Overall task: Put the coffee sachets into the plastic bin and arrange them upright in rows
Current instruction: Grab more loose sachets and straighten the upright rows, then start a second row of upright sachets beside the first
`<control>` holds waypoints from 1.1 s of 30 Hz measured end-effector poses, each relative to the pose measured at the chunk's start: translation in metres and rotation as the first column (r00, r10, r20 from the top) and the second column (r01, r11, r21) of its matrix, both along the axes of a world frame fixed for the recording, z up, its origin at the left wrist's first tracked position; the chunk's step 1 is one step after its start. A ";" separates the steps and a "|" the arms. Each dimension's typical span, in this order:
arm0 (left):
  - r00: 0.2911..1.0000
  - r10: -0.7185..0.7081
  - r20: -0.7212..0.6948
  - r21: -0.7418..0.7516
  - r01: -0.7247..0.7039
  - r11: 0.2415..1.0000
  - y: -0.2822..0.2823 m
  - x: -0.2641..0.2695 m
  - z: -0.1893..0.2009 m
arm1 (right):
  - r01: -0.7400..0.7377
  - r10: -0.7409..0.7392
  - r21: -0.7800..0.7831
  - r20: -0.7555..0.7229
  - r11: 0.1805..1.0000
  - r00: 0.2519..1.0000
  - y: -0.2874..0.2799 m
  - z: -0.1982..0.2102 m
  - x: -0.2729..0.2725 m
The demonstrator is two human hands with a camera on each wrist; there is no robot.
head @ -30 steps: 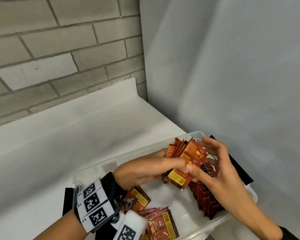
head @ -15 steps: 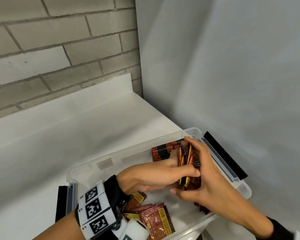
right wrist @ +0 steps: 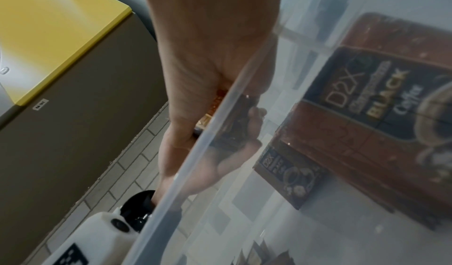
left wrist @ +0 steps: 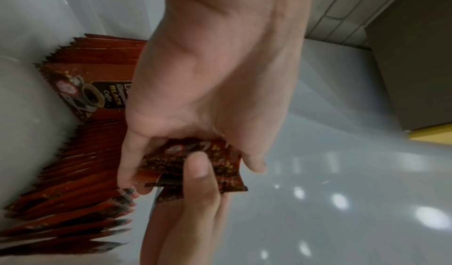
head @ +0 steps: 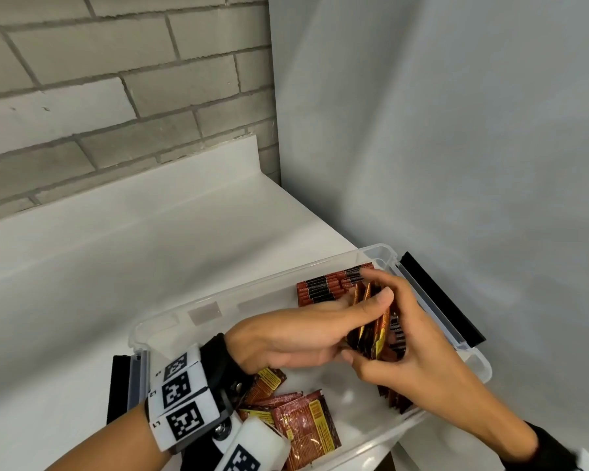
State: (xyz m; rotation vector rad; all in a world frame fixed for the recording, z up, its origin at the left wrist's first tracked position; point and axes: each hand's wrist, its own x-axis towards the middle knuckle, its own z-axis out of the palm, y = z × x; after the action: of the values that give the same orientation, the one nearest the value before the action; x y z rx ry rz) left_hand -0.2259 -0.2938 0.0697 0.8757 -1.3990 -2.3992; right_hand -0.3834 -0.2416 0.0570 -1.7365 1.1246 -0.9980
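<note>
Head view: both my hands are inside the clear plastic bin [head: 164,321], which sits on the white bench [head: 116,266] in the corner by the brick wall [head: 99,79].

Left hand [head: 296,338]: fingers curled, thumb on top, gripping a small bunch of coffee sachets [head: 371,331] held on edge. Right hand [head: 419,348]: fingers wrapped round the same bunch from the far side, thumb underneath, touching my left fingertips. Both hands hold the bunch together.

Left wrist view: my left hand [left wrist: 208,76] pinches the bunch [left wrist: 195,164] between fingers and thumb; a right-hand finger [left wrist: 200,174] presses on the face of the front sachet.

Just beyond my left fingers, a row of upright sachets [head: 327,287] stands along the bin's far wall. Under my right hand a second row [head: 395,399] runs along the bin's right side; much of it is hidden by the hand. In the left wrist view both rows [left wrist: 80,182] show as packed edges, one front face reading BLACK Coffee.

Near my left wrist, loose sachets [head: 303,423] lie flat on the bin floor, overlapping each other.

Right wrist view: mostly bin wall [right wrist: 208,153] across the frame, my right hand [right wrist: 210,66] partly behind it, sachet faces [right wrist: 367,105] blurred through the plastic.

Black latch handles [head: 439,297] sit on the bin's ends.
</note>
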 end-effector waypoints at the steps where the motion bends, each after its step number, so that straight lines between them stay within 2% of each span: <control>1: 0.999 0.026 -0.024 0.011 -0.026 1.000 -0.002 0.000 0.000 | -0.005 0.005 0.001 0.018 1.000 1.000 0.000 0.000 0.000; 7: 0.998 0.010 -0.062 0.103 -0.003 0.995 -0.001 -0.003 -0.001 | -0.084 0.088 0.076 -0.052 0.994 0.995 -0.001 -0.003 0.003; 12: 0.992 -0.009 -0.128 0.117 0.024 0.993 -0.001 0.001 -0.003 | -0.118 0.126 0.115 -0.058 0.986 0.990 -0.001 -0.005 0.001; 16: 0.993 -0.003 -0.122 0.141 0.020 0.990 -0.001 0.000 -0.004 | -0.125 0.132 0.141 -0.037 0.982 0.991 -0.001 -0.004 0.000; 21: 0.997 -0.011 -0.075 0.191 0.025 0.981 -0.002 -0.001 -0.005 | -0.168 0.182 0.108 -0.138 0.980 0.974 -0.002 -0.001 0.003; 25: 0.998 -0.006 -0.056 0.186 0.016 0.982 -0.004 -0.003 -0.009 | -0.163 0.172 0.068 -0.162 0.984 0.972 -0.001 -0.003 0.003; 30: 1.000 -0.009 -0.016 0.080 0.010 0.997 -0.006 0.000 -0.008 | -0.153 0.153 0.018 -0.192 0.988 0.969 -0.003 -0.006 0.000; 33: 0.996 0.089 -0.015 0.067 -0.088 0.994 -0.011 0.003 -0.008 | -0.128 0.133 0.049 -0.117 0.991 0.984 -0.005 -0.008 -0.001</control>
State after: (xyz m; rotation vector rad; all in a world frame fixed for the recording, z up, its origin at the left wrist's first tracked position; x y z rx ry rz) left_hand -0.2233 -0.3047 0.0619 0.9103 -1.2530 -2.3930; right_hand -0.3840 -0.2466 0.0495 -1.8317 1.0827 -0.7943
